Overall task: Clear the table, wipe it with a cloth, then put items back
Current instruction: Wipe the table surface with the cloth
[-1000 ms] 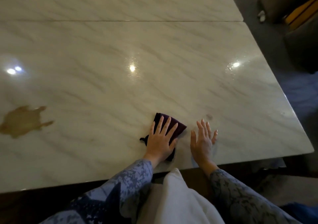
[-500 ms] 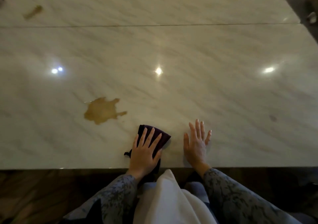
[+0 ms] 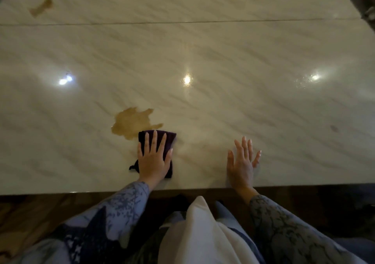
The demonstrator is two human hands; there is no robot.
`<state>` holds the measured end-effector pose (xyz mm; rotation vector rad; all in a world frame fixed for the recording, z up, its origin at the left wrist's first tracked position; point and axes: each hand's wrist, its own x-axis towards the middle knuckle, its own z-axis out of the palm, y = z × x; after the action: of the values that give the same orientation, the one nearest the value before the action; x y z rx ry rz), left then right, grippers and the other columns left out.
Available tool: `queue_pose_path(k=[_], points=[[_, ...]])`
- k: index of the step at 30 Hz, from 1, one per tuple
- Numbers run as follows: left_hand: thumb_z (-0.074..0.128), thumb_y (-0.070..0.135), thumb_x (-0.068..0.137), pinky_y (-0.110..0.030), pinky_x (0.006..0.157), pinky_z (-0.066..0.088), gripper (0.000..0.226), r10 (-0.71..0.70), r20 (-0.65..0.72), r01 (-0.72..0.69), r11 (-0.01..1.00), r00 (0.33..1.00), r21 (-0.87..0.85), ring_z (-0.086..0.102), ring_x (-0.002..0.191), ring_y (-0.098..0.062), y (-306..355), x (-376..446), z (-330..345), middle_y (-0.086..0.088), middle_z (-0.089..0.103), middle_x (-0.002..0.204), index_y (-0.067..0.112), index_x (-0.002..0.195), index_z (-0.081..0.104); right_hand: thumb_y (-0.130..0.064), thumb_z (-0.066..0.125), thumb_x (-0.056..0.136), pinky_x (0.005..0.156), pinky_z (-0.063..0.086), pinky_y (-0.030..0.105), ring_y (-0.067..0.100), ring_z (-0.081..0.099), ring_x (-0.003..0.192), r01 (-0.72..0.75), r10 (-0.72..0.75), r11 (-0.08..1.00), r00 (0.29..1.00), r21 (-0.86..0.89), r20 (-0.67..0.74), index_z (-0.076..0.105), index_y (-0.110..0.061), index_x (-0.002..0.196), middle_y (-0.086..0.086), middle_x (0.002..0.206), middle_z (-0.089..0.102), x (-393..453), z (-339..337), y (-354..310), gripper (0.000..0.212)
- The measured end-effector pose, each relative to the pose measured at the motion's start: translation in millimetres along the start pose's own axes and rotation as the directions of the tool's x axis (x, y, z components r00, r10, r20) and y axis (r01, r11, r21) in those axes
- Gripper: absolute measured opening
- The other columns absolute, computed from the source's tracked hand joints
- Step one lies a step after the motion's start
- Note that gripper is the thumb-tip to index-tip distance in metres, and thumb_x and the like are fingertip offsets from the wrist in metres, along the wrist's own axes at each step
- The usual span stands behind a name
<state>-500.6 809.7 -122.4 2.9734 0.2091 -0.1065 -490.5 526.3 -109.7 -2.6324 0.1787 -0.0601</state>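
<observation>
The desk looks like polished marble, pale with grey veins, glossy enough to mirror the ceiling lights. The cloth is dark purple, soft and matt. A brown spill lies wet and shiny.

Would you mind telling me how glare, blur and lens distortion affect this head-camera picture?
Head view: three bright lamp reflections glare off the glossy table; dim warm light; wide-angle bending curves the table's seam; the far brown smear is soft; the brown spill, dark cloth, left hand and right hand read clearly.
</observation>
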Motion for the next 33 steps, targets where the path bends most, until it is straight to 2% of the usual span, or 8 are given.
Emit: queue_pose_path(k=[4,11,14,17,20,26,30,33], points=[[0.018,0.060,0.096,-0.056,0.117,0.009,0.067,-0.057,0.001,0.057,0.998,0.998,-0.025,0.009,0.149,-0.035,55.5,5.3,6.6,-0.012,0.018,0.161,0.025,0.152,0.028,-0.041,0.031,0.098,0.120,-0.009,0.047,0.017,0.005,0.150,-0.059,0.059,0.998,0.998,-0.036,-0.016,0.041,-0.018,0.144,0.004,0.161,0.019,-1.2,-13.1,32.0,0.053],[0.020,0.062,0.096,-0.054,0.116,-0.003,0.069,0.294,0.124,-0.289,0.956,0.948,-0.053,-0.007,0.150,-0.033,164.7,1.6,23.5,-0.008,0.002,0.163,0.027,0.155,0.017,-0.037,0.036,0.099,0.120,-0.004,0.051,0.019,0.006,0.150,-0.094,0.094,0.996,0.994,-0.005,-0.047,0.042,-0.018,0.142,0.006,0.160,0.022,-12.5,-35.1,58.5,0.047],[0.013,0.065,0.095,-0.054,0.117,-0.006,0.070,0.358,0.202,-0.360,0.932,0.911,-0.027,-0.016,0.148,-0.031,182.5,-2.0,20.8,-0.006,-0.008,0.163,0.029,0.155,0.005,-0.030,0.044,0.101,0.120,-0.004,0.051,0.018,0.005,0.150,-0.087,0.086,0.996,0.996,-0.010,-0.036,0.042,-0.018,0.142,0.006,0.160,0.021,-12.2,-44.7,68.0,0.043],[0.016,0.059,0.097,-0.055,0.118,0.000,0.065,0.392,0.190,-0.392,0.919,0.900,-0.038,-0.016,0.148,-0.027,174.1,-5.2,16.5,-0.004,-0.003,0.164,0.030,0.155,0.008,-0.030,0.044,0.101,0.120,-0.005,0.050,0.018,0.006,0.150,-0.065,0.064,0.997,0.998,-0.034,-0.016,0.042,-0.017,0.143,0.006,0.160,0.021,-4.4,-53.2,76.0,0.044],[0.024,0.047,0.098,-0.054,0.118,0.005,0.058,0.406,0.122,-0.404,0.914,0.906,-0.041,-0.002,0.150,-0.027,157.4,-10.6,18.7,-0.002,0.011,0.163,0.032,0.153,0.019,-0.032,0.043,0.101,0.120,-0.004,0.052,0.020,0.007,0.150,-0.028,0.029,0.997,0.999,-0.067,0.017,0.041,-0.017,0.143,0.006,0.160,0.020,8.3,-55.6,74.7,0.045],[0.028,0.043,0.098,-0.055,0.118,0.014,0.054,0.377,0.085,-0.375,0.926,0.922,-0.032,0.012,0.150,-0.026,103.6,-5.9,13.8,0.001,0.022,0.161,0.033,0.151,0.027,-0.035,0.040,0.102,0.120,-0.008,0.049,0.020,0.008,0.150,0.079,-0.076,0.996,0.994,-0.046,0.077,0.041,-0.018,0.144,0.006,0.161,0.020,26.8,-39.1,25.2,0.045],[0.012,0.055,0.099,-0.053,0.118,0.014,0.059,0.252,0.065,-0.250,0.968,0.966,-0.038,0.009,0.150,-0.024,40.5,13.9,0.8,0.001,0.019,0.161,0.033,0.151,0.027,-0.042,0.031,0.097,0.120,-0.008,0.049,0.019,0.011,0.150,0.177,-0.174,0.984,0.980,-0.017,0.100,0.044,-0.018,0.141,0.006,0.160,0.023,35.0,-17.2,-16.9,0.052],[-0.001,0.059,0.096,-0.048,0.119,0.004,0.068,0.212,0.046,-0.211,0.977,0.976,-0.029,0.006,0.150,-0.023,-4.9,29.6,-8.4,0.001,0.016,0.162,0.032,0.152,0.025,-0.045,0.027,0.098,0.119,-0.011,0.047,0.018,0.009,0.150,0.208,-0.207,0.978,0.974,-0.011,0.093,0.043,-0.018,0.142,0.005,0.160,0.021,35.9,-0.1,-44.3,0.054]])
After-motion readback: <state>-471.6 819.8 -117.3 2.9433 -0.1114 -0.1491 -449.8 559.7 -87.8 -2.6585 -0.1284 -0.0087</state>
